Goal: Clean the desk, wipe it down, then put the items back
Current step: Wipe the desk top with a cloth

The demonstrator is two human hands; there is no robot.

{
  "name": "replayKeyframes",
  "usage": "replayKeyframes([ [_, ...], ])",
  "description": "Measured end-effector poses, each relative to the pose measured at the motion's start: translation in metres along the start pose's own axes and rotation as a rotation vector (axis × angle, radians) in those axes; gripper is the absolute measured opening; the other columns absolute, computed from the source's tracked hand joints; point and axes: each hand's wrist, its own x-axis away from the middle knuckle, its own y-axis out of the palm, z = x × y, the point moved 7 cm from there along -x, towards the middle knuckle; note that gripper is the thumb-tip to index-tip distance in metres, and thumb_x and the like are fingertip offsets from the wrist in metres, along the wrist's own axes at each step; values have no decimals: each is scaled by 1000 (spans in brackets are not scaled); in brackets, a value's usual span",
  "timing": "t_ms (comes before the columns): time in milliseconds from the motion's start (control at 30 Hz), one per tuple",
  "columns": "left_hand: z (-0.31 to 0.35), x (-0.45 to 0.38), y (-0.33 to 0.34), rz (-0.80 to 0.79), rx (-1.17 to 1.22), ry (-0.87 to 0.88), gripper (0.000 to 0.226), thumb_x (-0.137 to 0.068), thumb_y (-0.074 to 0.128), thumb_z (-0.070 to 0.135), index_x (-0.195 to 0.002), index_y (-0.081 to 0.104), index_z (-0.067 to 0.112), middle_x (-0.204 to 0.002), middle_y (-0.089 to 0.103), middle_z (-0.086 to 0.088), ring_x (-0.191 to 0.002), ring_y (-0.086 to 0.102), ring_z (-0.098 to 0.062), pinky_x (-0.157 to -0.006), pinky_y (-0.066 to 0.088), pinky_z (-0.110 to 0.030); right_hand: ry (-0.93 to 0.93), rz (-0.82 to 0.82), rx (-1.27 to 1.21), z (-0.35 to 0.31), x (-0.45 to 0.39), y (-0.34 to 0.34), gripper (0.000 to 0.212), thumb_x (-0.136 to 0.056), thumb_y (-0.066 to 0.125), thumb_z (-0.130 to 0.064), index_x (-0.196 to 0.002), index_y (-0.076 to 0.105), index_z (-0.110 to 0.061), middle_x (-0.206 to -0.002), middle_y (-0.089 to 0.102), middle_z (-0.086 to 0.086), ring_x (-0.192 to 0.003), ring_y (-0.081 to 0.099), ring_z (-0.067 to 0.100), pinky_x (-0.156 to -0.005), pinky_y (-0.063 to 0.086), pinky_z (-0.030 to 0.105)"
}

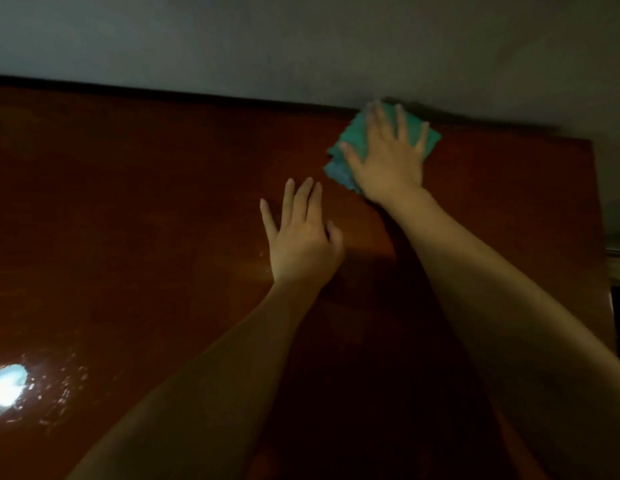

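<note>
glare patch [5, 386] sat nearest, at about 8 o'clock on the desk [128, 202], with small droplets or specks scattered round it, so that end read as wet or not yet wiped dry; can't tell which.

left hand [301, 244] lay mid-desk, fingers straight and spread, palm down, holding nothing. it looked like a brace on the wood, though actual contact wasn't certain from this angle.

right hand [388, 157] was farther out, toward 1 o'clock from the left hand, fingers straight and splayed, pressing flat on the teal cloth [339, 168]. no curl, no pinch: a flat push, not a grip.

cloth was under the right palm, at the far edge of the desk, up against the grey wall [301, 39]. its corners stuck out at 7 o'clock and 2 o'clock of the hand, so its long axis ran roughly 7 to 2. it was slightly blurred, consistent with a stroke.

key relation: cloth was already at the back limit and near the far right corner. nothing left to cover beyond it at 12. my read: the stroke had to come back toward 6 or sweep to 9 along the back edge. right arm was the only one on the cloth; left was well short of it.

no desk items visible, so the put-back step looked not yet begun.
</note>
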Motion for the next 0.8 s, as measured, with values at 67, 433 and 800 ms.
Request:
replayKeyframes([
  [67, -1, -2, 2, -2, 0, -9, 59, -90, 43, 24, -146, 30, 12, -154, 25, 2, -146, 5, -15, -113, -10, -46, -156, -24, 17, -23, 6, 4, 71, -95, 24, -59, -152, 7, -21, -160, 4, -5, -147, -3, 22, -114, -7, 54],
  [433, -1, -6, 1, -45, -9, 23, 58, -93, 40, 28, -147, 25, 15, -156, 20, 2, -146, -1, -15, -112, -14, -45, -23, -15, 6, 122, 74, -12, 79, -85, 22, -66, -151, 20, -23, -158, 17, -2, -147, 7, 22, -115, -2, 49],
  [800, -5, -7, -3, 62, 133, 11, 50, -90, 44, 20, -140, 41, 15, -150, 34, 3, -145, 14, -12, -115, -7, -41, 78, 23, -4, 36, 58, 6, 70, -96, 24, -59, -152, 7, -20, -160, 4, -1, -147, -3, 26, -113, -8, 55],
])
